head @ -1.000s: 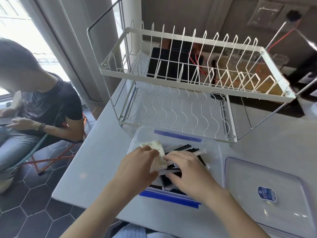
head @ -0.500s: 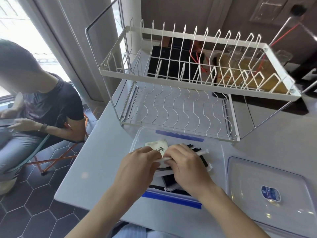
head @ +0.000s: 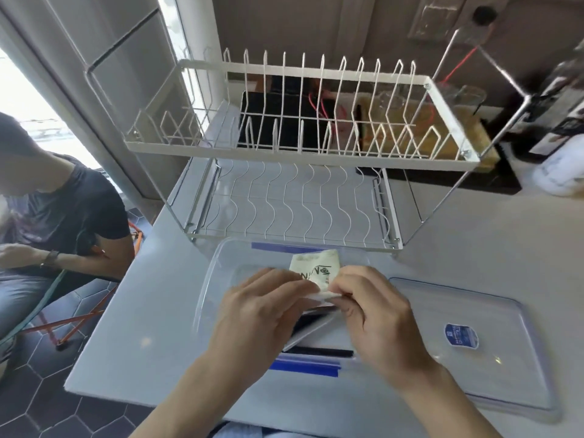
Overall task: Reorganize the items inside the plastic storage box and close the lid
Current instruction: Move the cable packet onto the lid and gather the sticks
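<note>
A clear plastic storage box (head: 208, 279) with blue clips sits open on the white table, right in front of me. Inside lie black and white flat packets (head: 311, 328). My left hand (head: 256, 314) and my right hand (head: 376, 314) are both over the box, pinching a bundle of these packets between them. A cream paper sachet with dark print (head: 316, 267) sticks up from the top of the bundle. The box's clear lid (head: 505, 358), with a blue label, lies flat on the table to the right.
A white two-tier wire dish rack (head: 294, 153) stands just behind the box. Dark appliances and a glass sit behind it at the wall. A seated person (head: 57, 210) is at the left, beyond the table's edge.
Both hands have gathered the packets together and lifted them slightly inside the box. The cream sachet now stands further right. The view shifted left and closer.
</note>
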